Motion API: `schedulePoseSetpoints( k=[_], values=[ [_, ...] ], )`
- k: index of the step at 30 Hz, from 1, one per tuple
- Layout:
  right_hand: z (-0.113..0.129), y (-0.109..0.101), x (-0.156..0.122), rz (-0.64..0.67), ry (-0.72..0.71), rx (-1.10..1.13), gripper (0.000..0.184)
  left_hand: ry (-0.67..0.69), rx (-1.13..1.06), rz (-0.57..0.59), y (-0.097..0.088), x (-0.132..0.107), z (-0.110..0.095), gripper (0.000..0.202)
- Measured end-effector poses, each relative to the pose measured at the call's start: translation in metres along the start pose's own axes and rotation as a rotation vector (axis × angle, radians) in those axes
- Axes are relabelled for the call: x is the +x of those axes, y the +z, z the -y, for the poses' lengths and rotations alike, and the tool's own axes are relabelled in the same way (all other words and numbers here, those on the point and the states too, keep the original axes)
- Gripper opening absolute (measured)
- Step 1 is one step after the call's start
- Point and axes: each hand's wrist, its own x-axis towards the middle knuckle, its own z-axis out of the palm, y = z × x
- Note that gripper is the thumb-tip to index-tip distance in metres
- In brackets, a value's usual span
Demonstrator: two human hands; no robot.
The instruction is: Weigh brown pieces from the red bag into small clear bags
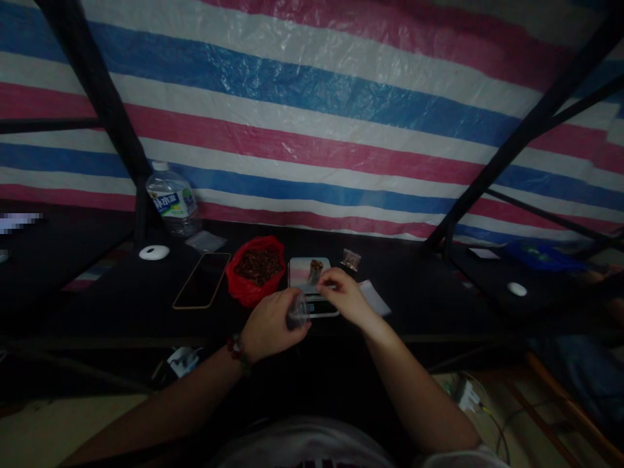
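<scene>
My left hand (270, 328) is closed around a small clear plastic cup (298, 312), held just in front of a small digital scale (312, 279) on the black table (419, 292). My right hand (341, 292) pinches at a small clear bag of brown pieces (316, 270) standing on the scale's plate. A red plastic bag of brown pieces (257, 266) lies open just left of the scale. A filled small clear bag (351, 260) sits behind the right hand.
A phone (202, 279) lies left of the red bag, with a white round object (154, 252) and a water bottle (173, 203) beyond it. Empty small bags (375, 298) lie at right. A striped tarp (316, 117) and black poles back the table. Cables lie on the floor.
</scene>
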Motion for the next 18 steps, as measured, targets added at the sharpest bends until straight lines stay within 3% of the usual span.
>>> schedulePoseSetpoints(
  k=[3,6,11,18],
  values=[
    [0.021,0.011,-0.015,0.183,-0.016,0.084,0.011,-0.002,0.077,0.015,0.001,0.001,0.000,0.041],
    [0.030,0.021,-0.020,0.257,0.022,0.075,0.018,0.034,0.140,0.021,0.001,0.001,-0.002,0.036],
    [0.029,0.020,-0.015,0.254,0.055,0.067,0.022,0.127,0.144,0.042,-0.006,0.002,-0.001,0.048],
    [0.014,-0.008,-0.011,0.211,0.168,0.140,0.036,0.191,0.182,0.084,-0.028,0.009,0.020,0.056]
  ],
)
